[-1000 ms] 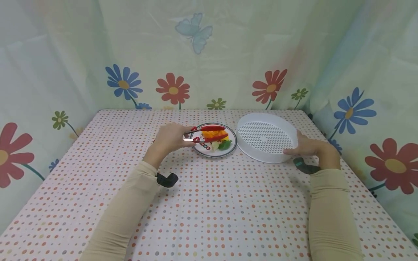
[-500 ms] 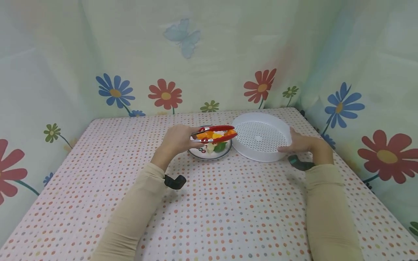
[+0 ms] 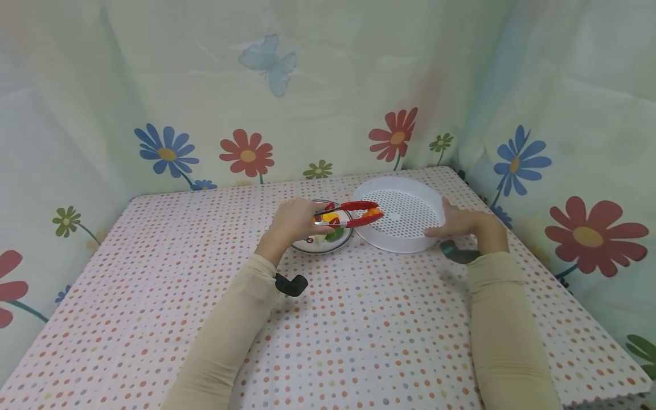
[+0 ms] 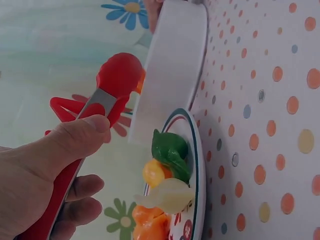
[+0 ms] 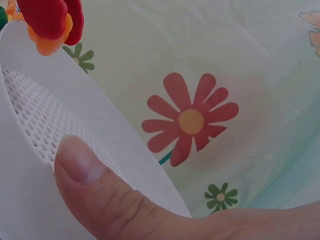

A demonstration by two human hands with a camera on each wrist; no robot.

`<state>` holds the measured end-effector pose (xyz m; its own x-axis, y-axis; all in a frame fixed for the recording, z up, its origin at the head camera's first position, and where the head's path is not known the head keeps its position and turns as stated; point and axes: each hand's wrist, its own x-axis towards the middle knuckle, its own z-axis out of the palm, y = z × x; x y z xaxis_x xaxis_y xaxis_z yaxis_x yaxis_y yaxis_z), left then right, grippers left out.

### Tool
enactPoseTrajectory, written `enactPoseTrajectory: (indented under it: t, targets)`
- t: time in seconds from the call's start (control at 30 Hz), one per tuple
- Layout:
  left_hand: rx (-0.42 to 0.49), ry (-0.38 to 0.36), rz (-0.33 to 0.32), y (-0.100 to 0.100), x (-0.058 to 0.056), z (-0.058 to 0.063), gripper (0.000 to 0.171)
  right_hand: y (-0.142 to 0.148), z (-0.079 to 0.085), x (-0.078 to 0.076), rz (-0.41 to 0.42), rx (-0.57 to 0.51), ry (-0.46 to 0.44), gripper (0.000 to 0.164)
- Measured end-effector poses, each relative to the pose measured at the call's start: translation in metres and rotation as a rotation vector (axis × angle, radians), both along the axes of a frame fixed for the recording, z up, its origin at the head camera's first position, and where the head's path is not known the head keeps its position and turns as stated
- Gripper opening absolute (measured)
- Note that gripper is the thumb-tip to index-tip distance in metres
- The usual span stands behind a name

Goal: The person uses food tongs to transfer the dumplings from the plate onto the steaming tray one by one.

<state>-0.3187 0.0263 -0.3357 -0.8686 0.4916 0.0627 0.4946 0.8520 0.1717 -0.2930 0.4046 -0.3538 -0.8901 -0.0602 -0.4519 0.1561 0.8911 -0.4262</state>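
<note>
My left hand [image 3: 294, 222] grips a pair of red-tipped tongs [image 3: 359, 206] whose tips pinch a small orange piece [image 3: 372, 212]. The tips overlap the left rim of a round white sieve [image 3: 405, 245] in the head view. In the right wrist view the orange piece [image 5: 49, 45] shows between the red tips, over the sieve's rim. My right hand [image 3: 453, 221] holds the sieve's right side, thumb [image 5: 82, 165] over the rim. Left of the sieve sits a plate [image 3: 328, 250] with a green pepper-like piece [image 4: 170, 152], a pale piece [image 4: 172, 194] and orange pieces [image 4: 150, 222].
The table wears a dotted cloth [image 3: 359, 330]. A flowered curtain [image 3: 318, 114] hangs behind it and at both sides. Black wrist mounts [image 3: 291, 285] stick out below both hands.
The tongs have lifted from over the plate and moved right toward the sieve, with the orange piece in their tips. My right hand keeps its hold on the sieve. The head view has shifted.
</note>
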Motion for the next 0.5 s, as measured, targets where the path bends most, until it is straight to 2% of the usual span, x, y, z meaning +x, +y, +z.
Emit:
enactPoseTrajectory:
  t: [0.17,0.33,0.5]
  targets:
    - [-0.024,-0.013,-0.009,0.007,-0.008,0.006,0.068,0.001,0.002,-0.003,0.014,-0.006,0.010,0.128]
    - [-0.057,-0.014,-0.050,0.020,-0.017,0.015,0.064,0.002,0.001,-0.004,0.007,-0.001,0.001,0.127]
    - [-0.160,0.035,-0.090,0.035,-0.019,0.016,0.062,0.001,-0.002,-0.003,-0.005,0.012,-0.005,0.128]
